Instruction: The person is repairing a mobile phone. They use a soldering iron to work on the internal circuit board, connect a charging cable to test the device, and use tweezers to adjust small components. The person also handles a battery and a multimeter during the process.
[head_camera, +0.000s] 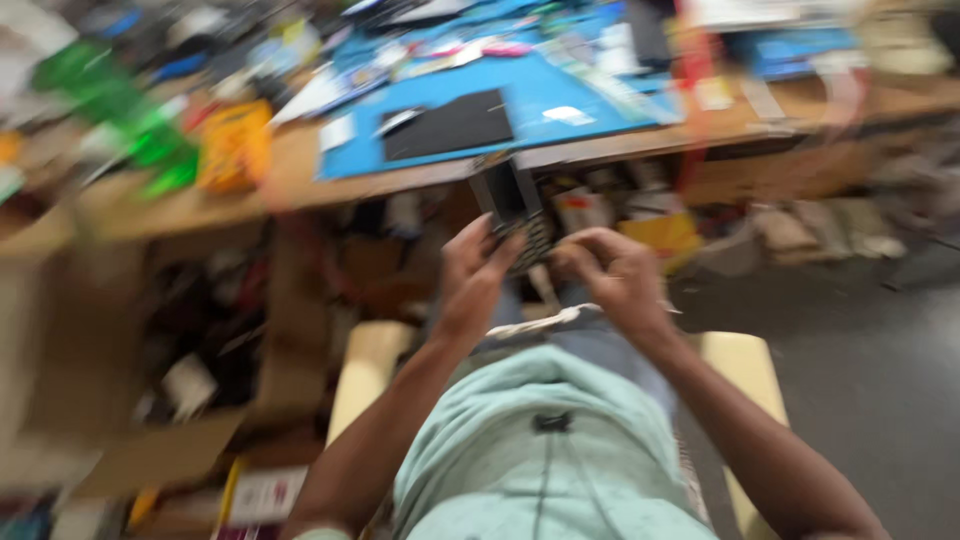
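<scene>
Holding a dark keypad phone (515, 215) upright, the left hand (475, 275) steadies it while the right hand (610, 275) pinches its lower edge.

Both forearms reach forward, converging. Left hand (473, 270) has fingers curled up around something; right hand (612, 268) curls inward (knuckles up), fingertips meeting the left's.
</scene>
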